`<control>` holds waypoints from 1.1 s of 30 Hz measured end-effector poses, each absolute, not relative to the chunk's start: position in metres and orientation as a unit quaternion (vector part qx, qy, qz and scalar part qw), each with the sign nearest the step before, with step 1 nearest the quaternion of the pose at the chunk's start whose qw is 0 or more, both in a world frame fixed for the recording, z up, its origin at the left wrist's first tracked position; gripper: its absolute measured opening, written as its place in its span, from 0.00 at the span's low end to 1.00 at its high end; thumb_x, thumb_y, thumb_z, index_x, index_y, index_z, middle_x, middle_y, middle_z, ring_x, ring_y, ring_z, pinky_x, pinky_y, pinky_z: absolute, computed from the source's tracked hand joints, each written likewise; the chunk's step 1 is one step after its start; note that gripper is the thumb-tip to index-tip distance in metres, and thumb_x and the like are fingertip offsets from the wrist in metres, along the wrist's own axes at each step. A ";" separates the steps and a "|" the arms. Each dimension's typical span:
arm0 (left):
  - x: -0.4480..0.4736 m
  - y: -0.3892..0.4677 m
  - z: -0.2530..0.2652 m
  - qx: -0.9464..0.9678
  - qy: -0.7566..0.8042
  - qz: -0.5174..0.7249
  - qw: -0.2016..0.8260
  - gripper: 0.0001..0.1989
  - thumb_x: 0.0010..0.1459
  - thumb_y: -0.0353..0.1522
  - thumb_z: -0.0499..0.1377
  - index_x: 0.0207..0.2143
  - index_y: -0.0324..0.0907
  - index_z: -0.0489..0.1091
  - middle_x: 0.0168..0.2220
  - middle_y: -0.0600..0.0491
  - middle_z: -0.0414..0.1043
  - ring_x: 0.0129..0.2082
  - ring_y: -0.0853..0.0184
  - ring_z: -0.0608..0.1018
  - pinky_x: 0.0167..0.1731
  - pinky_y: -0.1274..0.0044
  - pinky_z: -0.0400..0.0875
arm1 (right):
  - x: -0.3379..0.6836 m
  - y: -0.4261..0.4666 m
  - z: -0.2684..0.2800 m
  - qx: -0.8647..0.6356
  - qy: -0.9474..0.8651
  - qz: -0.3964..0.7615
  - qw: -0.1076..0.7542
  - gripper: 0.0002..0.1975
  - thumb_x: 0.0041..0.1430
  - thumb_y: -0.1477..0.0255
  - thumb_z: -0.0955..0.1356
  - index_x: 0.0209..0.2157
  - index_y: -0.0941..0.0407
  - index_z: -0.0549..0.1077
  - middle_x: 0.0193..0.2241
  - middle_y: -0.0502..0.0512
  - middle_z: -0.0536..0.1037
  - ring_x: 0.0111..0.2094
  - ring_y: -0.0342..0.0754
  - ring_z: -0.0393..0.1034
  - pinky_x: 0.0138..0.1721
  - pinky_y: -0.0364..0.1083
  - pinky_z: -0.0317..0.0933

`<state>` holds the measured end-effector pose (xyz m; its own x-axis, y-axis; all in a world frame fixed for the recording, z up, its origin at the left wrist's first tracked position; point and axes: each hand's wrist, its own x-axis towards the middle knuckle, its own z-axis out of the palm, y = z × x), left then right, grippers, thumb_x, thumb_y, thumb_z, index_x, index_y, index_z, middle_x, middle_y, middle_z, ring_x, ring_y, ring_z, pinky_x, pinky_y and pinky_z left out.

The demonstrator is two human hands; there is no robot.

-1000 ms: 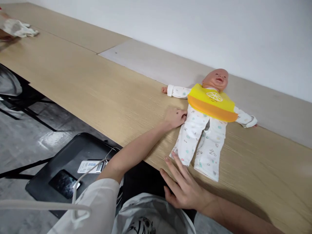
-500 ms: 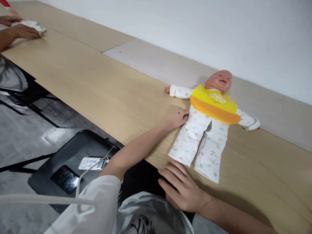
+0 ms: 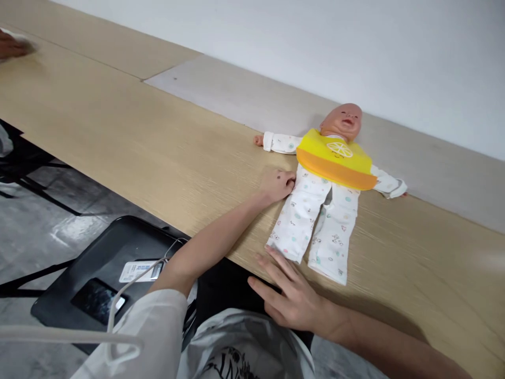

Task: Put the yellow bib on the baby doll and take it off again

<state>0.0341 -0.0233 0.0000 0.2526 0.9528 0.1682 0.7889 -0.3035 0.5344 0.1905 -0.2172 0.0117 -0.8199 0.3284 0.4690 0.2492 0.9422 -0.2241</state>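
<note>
A baby doll (image 3: 342,122) lies face up on the table, arms stretched out to both sides. It wears white printed clothes, and a yellow bib (image 3: 336,158) with an orange lower pocket and a white citrus-slice print covers its chest. The white trousers (image 3: 302,216) spread toward me with the legs apart; no feet show at the cuffs. My left hand (image 3: 278,185) rests on the table against the trousers' left side, fingers curled in and no object visible in them. Just below the cuffs, at the table edge, my right hand (image 3: 294,295) is open with its fingers spread, holding nothing.
The wooden table (image 3: 158,137) runs along a white wall (image 3: 315,47). At lower left, a black chair (image 3: 130,237) bears a phone (image 3: 98,300) and a white card-like item (image 3: 138,271). A white cable (image 3: 67,333) crosses in front. Another person's hand (image 3: 13,46) shows at upper left.
The view has shifted slightly, so the doll sits a little further left and up. My right hand's fingers have spread and straightened somewhat. My left hand stays beside the trousers.
</note>
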 end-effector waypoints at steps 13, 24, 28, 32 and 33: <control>0.033 -0.022 -0.002 0.771 0.563 0.240 0.174 0.15 0.57 0.29 0.49 0.34 0.43 0.77 0.34 0.51 0.79 0.35 0.63 0.77 0.36 0.73 0.67 | 0.188 -0.220 0.014 -0.180 -0.946 0.045 0.265 0.24 0.54 0.78 0.67 0.54 0.66 0.69 0.62 0.79 0.56 0.66 0.73 0.46 0.56 0.66 0.63; 0.032 -0.018 -0.010 0.744 0.573 0.282 0.198 0.14 0.57 0.29 0.51 0.40 0.41 0.75 0.31 0.52 0.76 0.32 0.63 0.76 0.37 0.72 0.67 | 0.184 -0.212 0.016 -0.093 -0.942 0.081 0.312 0.07 0.52 0.80 0.65 0.29 0.62 0.76 0.43 0.60 0.76 0.46 0.52 0.71 0.51 0.47 0.72; 0.032 -0.018 -0.015 0.711 0.591 0.313 0.217 0.18 0.56 0.28 0.53 0.49 0.38 0.70 0.26 0.54 0.72 0.29 0.64 0.73 0.36 0.73 0.66 | 0.183 -0.211 0.012 -0.059 -0.933 0.102 0.340 0.06 0.54 0.76 0.65 0.24 0.59 0.71 0.38 0.56 0.77 0.39 0.46 0.71 0.40 0.44 0.72; 0.031 -0.017 -0.013 0.689 0.572 0.359 0.263 0.17 0.53 0.25 0.54 0.47 0.39 0.69 0.22 0.59 0.66 0.23 0.68 0.68 0.32 0.76 0.63 | 0.185 -0.204 0.024 -0.060 -0.911 0.138 0.383 0.03 0.53 0.74 0.65 0.26 0.58 0.67 0.33 0.52 0.76 0.29 0.39 0.68 0.27 0.40 0.65; 0.030 -0.015 -0.012 0.680 0.568 0.372 0.274 0.16 0.52 0.24 0.54 0.45 0.38 0.69 0.20 0.60 0.64 0.22 0.69 0.67 0.30 0.76 0.62 | 0.187 -0.201 0.031 -0.073 -0.905 0.142 0.393 0.01 0.51 0.75 0.65 0.27 0.58 0.67 0.32 0.51 0.76 0.27 0.38 0.67 0.25 0.39 0.63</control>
<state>0.0299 -0.0151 -0.0122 0.0762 0.9779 0.1949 0.5692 -0.2032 0.7967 0.1870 -0.2006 0.0310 -0.6802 0.2437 0.6913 0.0201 0.9490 -0.3148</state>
